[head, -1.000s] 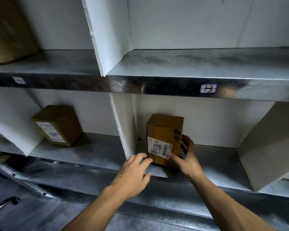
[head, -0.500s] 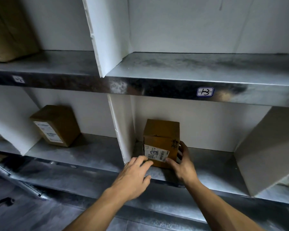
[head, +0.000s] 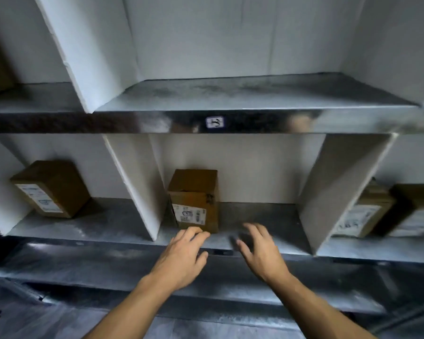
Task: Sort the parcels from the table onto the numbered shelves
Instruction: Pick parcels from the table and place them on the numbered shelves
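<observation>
- Fingers (head: 196, 234) of the left hand (head: 181, 258) lie loosely extended, with their tips at the lower front edge of the parcel (head: 195, 192). They curl round nothing, and I cannot tell whether they actually touch the cardboard.
- Spread and slack, the right hand (head: 262, 250) holds nothing. It is blurred and hovers over bare shelf just to the right of the parcel, apart from it.
- Upright on the lower shelf (head: 260, 216), the parcel stands at the left of its compartment, just beside the left divider (head: 137, 187). Its white label (head: 189, 214) faces out, and the right divider (head: 338, 192) is well apart from it.
- On the front lip of the upper shelf (head: 230, 94), above this compartment, sits a number tag (head: 215, 122). Its writing is too blurred to read.
- Neighbouring compartments hold other boxes: one brown box (head: 52, 189) to the left and two labelled boxes (head: 362, 211) to the right.
- Judged from this, the placing step for this parcel looks finished, since neither hand grips it.
- Next, both hands would likely need to draw clear without nudging the parcel. The person would then turn to the table, which is out of view, take another parcel and check its label against the shelf numbers.
</observation>
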